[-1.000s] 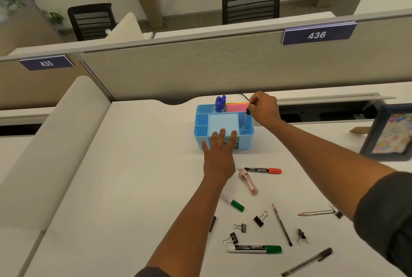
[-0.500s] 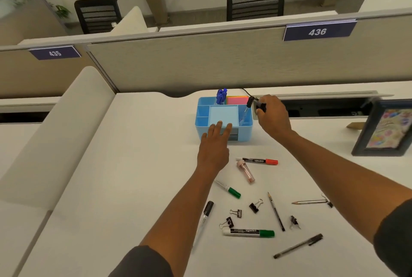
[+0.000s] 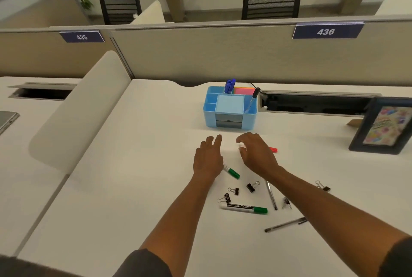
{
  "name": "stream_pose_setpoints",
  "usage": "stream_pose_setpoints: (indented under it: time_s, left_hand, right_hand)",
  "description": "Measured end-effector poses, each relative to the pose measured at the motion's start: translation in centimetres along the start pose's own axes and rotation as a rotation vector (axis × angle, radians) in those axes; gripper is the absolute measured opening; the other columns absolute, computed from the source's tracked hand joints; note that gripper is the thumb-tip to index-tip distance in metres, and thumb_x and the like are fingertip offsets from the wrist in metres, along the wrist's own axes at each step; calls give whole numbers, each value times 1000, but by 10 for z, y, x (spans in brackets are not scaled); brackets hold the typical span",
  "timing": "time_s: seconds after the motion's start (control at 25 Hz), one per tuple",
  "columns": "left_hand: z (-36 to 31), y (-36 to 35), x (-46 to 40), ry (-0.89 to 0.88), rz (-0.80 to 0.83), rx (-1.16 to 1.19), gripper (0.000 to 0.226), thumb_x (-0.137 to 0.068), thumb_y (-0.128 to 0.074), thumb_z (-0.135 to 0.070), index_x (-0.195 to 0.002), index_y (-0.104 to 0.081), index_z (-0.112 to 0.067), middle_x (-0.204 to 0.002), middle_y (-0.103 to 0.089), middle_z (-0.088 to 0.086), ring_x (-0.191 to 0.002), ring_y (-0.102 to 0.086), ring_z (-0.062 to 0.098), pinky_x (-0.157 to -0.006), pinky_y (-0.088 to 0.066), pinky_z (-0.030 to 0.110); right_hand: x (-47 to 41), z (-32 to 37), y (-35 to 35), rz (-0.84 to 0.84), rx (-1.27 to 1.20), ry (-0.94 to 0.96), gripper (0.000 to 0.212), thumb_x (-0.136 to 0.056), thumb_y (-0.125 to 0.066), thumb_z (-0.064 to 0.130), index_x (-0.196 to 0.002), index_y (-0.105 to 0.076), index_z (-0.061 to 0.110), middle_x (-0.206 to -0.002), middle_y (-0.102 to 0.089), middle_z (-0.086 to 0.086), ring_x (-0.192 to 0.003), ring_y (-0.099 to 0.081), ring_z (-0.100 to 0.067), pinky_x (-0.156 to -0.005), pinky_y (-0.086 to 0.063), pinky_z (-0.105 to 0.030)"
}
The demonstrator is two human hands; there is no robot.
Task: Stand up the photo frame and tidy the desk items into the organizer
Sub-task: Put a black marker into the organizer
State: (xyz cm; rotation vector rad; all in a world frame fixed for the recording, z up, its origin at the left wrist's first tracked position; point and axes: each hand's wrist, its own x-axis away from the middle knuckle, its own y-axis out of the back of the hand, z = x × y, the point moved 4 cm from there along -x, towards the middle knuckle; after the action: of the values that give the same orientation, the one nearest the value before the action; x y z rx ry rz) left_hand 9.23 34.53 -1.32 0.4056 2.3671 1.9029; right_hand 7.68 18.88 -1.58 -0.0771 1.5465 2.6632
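Two hands, left (image 3: 208, 161) and right (image 3: 256, 156), spread empty over desk (image 3: 133, 187) before organizer (image 3: 229, 109).

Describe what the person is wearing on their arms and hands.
Both forearms are bare. Dark grey sleeves end near the elbows, one on the left arm and one on the right arm. The left hand and right hand show no gloves, rings or watch.
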Motion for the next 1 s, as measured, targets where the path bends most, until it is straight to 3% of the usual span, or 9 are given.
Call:
stream_pose_setpoints:
  time_s: [0.2,0.48,0.76,0.92,1.0]
  left_hand:
    - [12,-12,41,134,56,-36,60,-84,-68,-38,-134,-40,-18,-133,-40,8,-116,-45,26,-89,-43,36]
    - [30,-20,74,267,81,14,22,-89,-57,-20,-109,-54,-12,-114,-51,9,-101,-53,27,-75,-42,33]
    - [30,-21,82,257,102,-7,20,-87,-45,-4,-102,-54,-13,-105,-58,8,-92,-60,28,-70,-36,31]
    - [19,-9,71,179,39,-11,21,-89,-41,-6,-104,-54,-15,-104,-57,5,-88,-59,26,-76,-37,32]
    - [8,-4,58,93,1,-5,26,-91,-41,-7,-111,-54,-17,-107,-57,3,-89,-59,23,-82,-35,33]
  right_hand:
    - [24,6,-9,35,134,155,24,-93,-56,17,-116,-61,23,-119,-63,2,-109,-54,-16,-89,-48,-29]
    - [38,4,-10,69,161,174,23,-92,-57,17,-113,-63,22,-121,-62,0,-111,-54,-21,-91,-50,-35]
    - [44,6,-14,100,135,134,22,-94,-54,21,-115,-61,26,-125,-61,1,-115,-52,-19,-93,-47,-33]
    - [41,11,-13,146,-33,135,25,-93,-58,25,-118,-59,29,-125,-61,6,-124,-49,-16,-97,-46,-33]
    - [35,16,-10,149,-136,136,28,-91,-63,24,-118,-58,30,-117,-64,11,-110,-57,-11,-92,-50,-31]
